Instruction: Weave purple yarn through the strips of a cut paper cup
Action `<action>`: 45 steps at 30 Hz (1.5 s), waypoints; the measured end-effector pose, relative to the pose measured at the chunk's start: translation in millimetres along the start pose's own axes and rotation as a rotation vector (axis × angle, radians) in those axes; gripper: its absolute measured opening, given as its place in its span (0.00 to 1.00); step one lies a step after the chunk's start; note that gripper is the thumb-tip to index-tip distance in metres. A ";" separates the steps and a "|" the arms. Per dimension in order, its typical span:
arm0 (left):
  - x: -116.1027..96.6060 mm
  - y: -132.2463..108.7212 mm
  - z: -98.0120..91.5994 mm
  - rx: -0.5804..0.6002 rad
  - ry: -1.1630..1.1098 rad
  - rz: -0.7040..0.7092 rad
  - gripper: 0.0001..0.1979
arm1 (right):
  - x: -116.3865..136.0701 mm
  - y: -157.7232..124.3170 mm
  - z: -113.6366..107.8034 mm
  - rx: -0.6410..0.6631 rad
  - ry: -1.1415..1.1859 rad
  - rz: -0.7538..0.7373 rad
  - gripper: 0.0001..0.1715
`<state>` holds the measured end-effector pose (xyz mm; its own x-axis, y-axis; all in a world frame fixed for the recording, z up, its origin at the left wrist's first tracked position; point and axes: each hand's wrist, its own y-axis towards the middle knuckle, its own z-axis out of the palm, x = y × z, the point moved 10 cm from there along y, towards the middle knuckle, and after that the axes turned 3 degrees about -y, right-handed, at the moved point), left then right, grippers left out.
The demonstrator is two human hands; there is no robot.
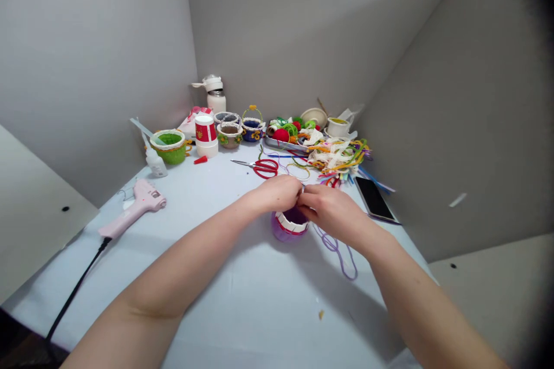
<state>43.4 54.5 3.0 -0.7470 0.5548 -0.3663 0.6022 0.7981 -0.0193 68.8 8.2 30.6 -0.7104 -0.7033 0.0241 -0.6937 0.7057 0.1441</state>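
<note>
Pale tabletop point(259, 311) bears purple cup point(282, 234) between grey corner walls point(294, 29).

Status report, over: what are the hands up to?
Left hand, right hand both on cup rim. Purple yarn trails right. Scissors beyond, apart.

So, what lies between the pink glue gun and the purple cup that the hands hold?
In the head view: from the pink glue gun, bare table cover, then the left forearm near the wrist, just before the purple cup.
</note>
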 end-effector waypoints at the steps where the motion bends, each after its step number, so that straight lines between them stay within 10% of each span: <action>1: -0.4 -0.5 -0.6 0.002 -0.011 -0.004 0.11 | 4.2 -2.3 -2.2 -0.001 -0.013 -0.044 0.11; 22: -11.1 -4.4 -1.7 -0.008 0.040 0.033 0.11 | -63.9 -43.4 24.4 -0.099 0.460 0.176 0.10; 34: -6.2 -1.4 2.5 -0.021 0.072 0.036 0.12 | -56.4 -53.0 17.3 -0.159 0.414 0.176 0.10; 45: -12.7 -11.8 6.0 0.095 0.147 -0.009 0.10 | -50.8 -44.0 55.0 -0.051 0.408 0.196 0.11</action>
<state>47.5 36.6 2.3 -0.7817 0.5815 -0.2255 0.6137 0.7815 -0.1125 128.9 17.6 -31.4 -0.7158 -0.5405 0.4421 -0.5372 0.8307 0.1459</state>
